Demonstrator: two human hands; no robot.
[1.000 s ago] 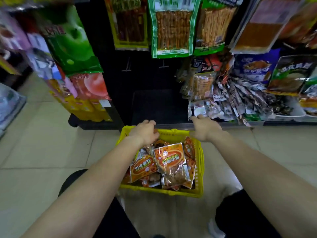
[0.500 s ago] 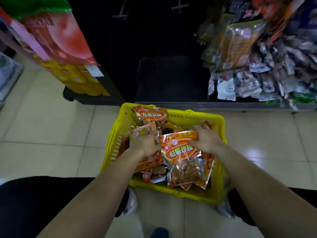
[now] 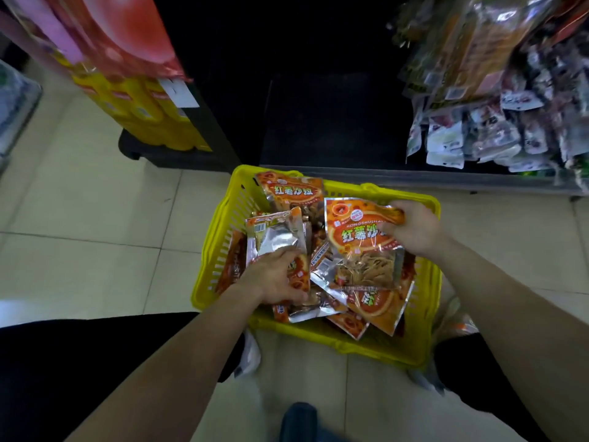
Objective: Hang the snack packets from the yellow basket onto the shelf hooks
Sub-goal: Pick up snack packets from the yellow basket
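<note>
While the yellow basket [image 3: 366, 349] sits on the tiled floor [image 3: 95, 218] before the shelf [image 3: 414, 180], the right hand [image 3: 411, 231] pinches the top corner of an orange snack packet [image 3: 360, 244], whose long axis points toward the shelf. The left hand [image 3: 274, 279] grips a silver-backed packet [image 3: 277, 234] inside the basket.

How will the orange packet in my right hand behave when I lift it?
Probably floppy: the orange packet is thin foil film, creased where the right hand pinches its top. Likely light, holding loose dried strips. The glossy film may be slippery.
</note>
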